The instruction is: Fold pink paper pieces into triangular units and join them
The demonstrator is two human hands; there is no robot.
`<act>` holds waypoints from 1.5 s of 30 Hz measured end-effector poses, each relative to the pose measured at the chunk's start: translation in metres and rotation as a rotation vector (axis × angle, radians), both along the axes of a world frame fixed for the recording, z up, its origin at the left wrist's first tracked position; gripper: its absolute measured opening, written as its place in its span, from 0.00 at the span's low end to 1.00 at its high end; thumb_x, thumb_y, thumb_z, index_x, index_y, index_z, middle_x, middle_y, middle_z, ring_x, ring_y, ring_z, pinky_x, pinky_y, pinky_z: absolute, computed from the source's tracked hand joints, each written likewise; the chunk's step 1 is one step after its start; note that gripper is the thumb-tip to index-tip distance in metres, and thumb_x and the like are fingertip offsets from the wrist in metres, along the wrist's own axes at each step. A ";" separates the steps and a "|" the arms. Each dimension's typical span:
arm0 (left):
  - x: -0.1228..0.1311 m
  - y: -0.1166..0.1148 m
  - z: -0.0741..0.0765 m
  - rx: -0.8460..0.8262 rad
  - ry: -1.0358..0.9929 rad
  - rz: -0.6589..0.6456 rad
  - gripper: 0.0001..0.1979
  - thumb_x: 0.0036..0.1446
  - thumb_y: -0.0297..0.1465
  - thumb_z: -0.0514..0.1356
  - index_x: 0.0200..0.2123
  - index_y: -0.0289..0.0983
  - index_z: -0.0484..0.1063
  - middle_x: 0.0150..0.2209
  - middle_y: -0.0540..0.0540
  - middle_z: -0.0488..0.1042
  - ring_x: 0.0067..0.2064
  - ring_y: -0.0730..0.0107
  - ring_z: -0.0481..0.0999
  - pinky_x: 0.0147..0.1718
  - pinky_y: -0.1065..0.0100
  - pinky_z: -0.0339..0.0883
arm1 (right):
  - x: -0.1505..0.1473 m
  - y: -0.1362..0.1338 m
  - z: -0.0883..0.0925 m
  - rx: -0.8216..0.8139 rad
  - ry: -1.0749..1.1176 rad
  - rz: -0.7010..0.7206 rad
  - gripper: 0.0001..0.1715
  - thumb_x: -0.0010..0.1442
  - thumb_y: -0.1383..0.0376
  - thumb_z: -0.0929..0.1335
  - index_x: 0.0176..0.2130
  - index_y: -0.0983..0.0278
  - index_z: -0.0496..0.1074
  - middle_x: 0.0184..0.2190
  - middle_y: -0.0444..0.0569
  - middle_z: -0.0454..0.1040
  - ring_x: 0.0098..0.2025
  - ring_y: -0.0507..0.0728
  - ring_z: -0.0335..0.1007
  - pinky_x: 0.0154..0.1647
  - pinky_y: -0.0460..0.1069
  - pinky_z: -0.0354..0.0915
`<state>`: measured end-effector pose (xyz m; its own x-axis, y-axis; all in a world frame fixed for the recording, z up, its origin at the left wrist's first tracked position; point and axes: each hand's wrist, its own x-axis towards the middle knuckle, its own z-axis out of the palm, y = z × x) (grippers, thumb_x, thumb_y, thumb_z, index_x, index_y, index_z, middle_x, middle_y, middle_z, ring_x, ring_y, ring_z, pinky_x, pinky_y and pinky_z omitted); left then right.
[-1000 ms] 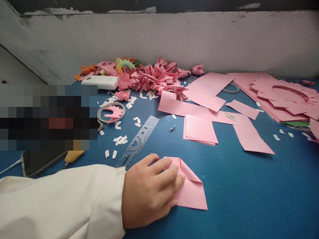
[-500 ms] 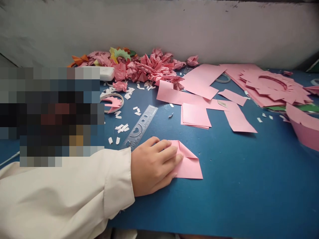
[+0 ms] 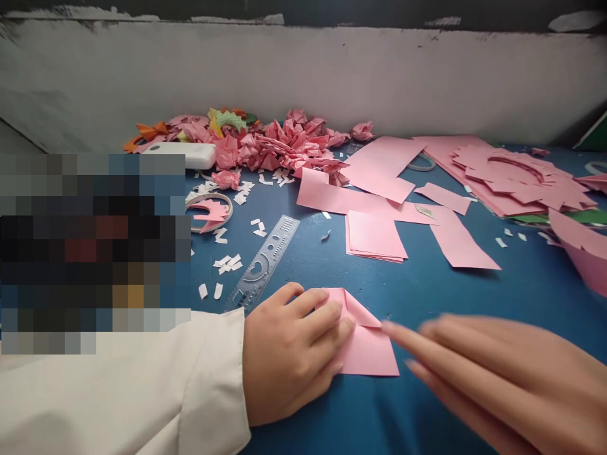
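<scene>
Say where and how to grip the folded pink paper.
I'd pinch the folded pink paper by its near right corner, coming from the right: the left hand covers its left part, while that corner lies uncovered and looks flat.

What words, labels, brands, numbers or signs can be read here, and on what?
No words, brands, numbers or signs can be read.
Clear ruler: fine markings, too small to read.
Small pale scrap on the pink strip: faint marks, too blurred to tell whether they are writing.
Folded pink paper under the left hand: no writing visible.
</scene>
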<state>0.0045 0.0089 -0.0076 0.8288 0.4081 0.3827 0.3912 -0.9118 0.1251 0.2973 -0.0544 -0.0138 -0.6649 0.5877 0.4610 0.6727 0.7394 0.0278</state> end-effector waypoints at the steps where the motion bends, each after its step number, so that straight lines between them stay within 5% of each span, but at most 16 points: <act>1: 0.000 0.000 0.000 -0.011 -0.005 0.002 0.16 0.76 0.29 0.49 0.56 0.31 0.73 0.51 0.43 0.80 0.54 0.56 0.75 0.48 0.55 0.65 | -0.010 0.021 0.008 -0.007 -0.013 0.059 0.19 0.72 0.69 0.64 0.60 0.65 0.72 0.33 0.48 0.76 0.29 0.56 0.72 0.30 0.52 0.71; 6: 0.001 0.000 0.001 -0.021 -0.024 0.006 0.16 0.75 0.28 0.49 0.56 0.30 0.74 0.50 0.42 0.80 0.53 0.55 0.76 0.48 0.54 0.66 | -0.033 0.068 0.003 -0.042 0.023 0.207 0.20 0.73 0.72 0.64 0.62 0.70 0.67 0.30 0.44 0.71 0.27 0.54 0.64 0.26 0.51 0.62; 24: 0.001 -0.001 0.001 -0.056 -0.025 0.034 0.15 0.75 0.29 0.50 0.53 0.33 0.75 0.50 0.44 0.81 0.53 0.59 0.76 0.49 0.56 0.67 | -0.029 0.071 -0.005 -0.213 0.024 0.279 0.26 0.78 0.63 0.54 0.67 0.71 0.62 0.33 0.48 0.72 0.31 0.54 0.68 0.30 0.50 0.67; 33: 0.003 0.001 0.002 -0.093 -0.143 0.120 0.13 0.75 0.28 0.50 0.50 0.36 0.74 0.46 0.45 0.82 0.49 0.62 0.78 0.46 0.58 0.69 | -0.023 0.060 0.001 -0.101 0.064 0.299 0.13 0.75 0.64 0.60 0.43 0.66 0.72 0.25 0.43 0.67 0.26 0.54 0.62 0.24 0.52 0.60; 36: 0.003 0.011 0.003 -0.094 -0.233 0.346 0.12 0.74 0.29 0.51 0.39 0.37 0.72 0.35 0.46 0.78 0.38 0.63 0.75 0.38 0.61 0.68 | -0.026 0.060 -0.004 -0.070 0.095 0.280 0.12 0.74 0.65 0.63 0.39 0.65 0.73 0.33 0.51 0.77 0.40 0.57 0.75 0.34 0.53 0.69; 39: 0.006 0.018 0.000 -0.104 -0.214 0.471 0.15 0.70 0.33 0.53 0.27 0.40 0.64 0.25 0.50 0.69 0.28 0.64 0.67 0.27 0.62 0.58 | -0.030 0.057 -0.013 -0.030 0.134 0.262 0.17 0.76 0.65 0.60 0.37 0.64 0.72 0.47 0.57 0.82 0.59 0.60 0.75 0.55 0.57 0.70; 42: 0.013 0.016 0.002 -0.170 -0.193 0.518 0.14 0.66 0.34 0.53 0.26 0.40 0.64 0.23 0.51 0.67 0.25 0.66 0.65 0.24 0.64 0.54 | -0.032 0.051 -0.021 0.016 0.192 0.236 0.22 0.78 0.63 0.58 0.38 0.64 0.75 0.49 0.56 0.83 0.60 0.58 0.75 0.70 0.60 0.61; 45: 0.019 0.011 0.010 -0.263 -0.161 0.519 0.12 0.65 0.33 0.55 0.28 0.39 0.69 0.24 0.52 0.69 0.24 0.68 0.69 0.23 0.66 0.59 | -0.034 0.046 -0.025 0.060 0.237 0.205 0.24 0.79 0.59 0.58 0.43 0.67 0.77 0.47 0.56 0.84 0.60 0.59 0.76 0.72 0.61 0.60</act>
<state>0.0239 0.0198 0.0020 0.4363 0.8417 0.3181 0.7342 -0.5374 0.4150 0.2636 -0.0088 -0.0383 -0.6366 0.4200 0.6468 0.5030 0.8619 -0.0646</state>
